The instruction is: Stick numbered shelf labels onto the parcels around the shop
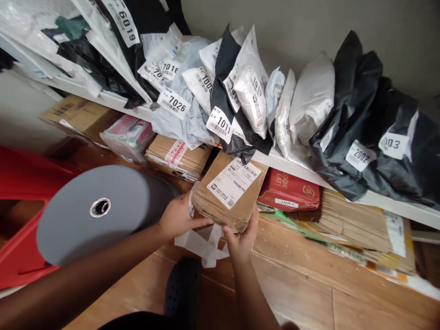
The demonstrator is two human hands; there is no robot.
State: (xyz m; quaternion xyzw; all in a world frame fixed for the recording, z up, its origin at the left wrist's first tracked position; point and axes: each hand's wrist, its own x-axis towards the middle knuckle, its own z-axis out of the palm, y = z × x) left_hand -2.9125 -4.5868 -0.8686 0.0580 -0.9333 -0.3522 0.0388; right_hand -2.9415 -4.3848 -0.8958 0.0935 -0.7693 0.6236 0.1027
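Both my hands hold a small brown cardboard parcel (pixel 229 192) with a white shipping label, lifted below the white shelf. My left hand (pixel 178 215) grips its near left corner, fingers curled under it. My right hand (pixel 242 236) clasps the near right edge from below, thumb on the front edge. A crumpled piece of white plastic (pixel 201 245) hangs beneath the parcel between my hands. A dark shoe (pixel 183 286) shows on the wooden floor below.
A white shelf (pixel 385 199) carries several black, white and grey mailer bags with numbered labels. Under it lie cardboard boxes (pixel 177 156), a red packet (pixel 290 190) and flattened cardboard (pixel 357 224). A big grey roll (pixel 99 208) and a red bin (pixel 20 256) sit at left.
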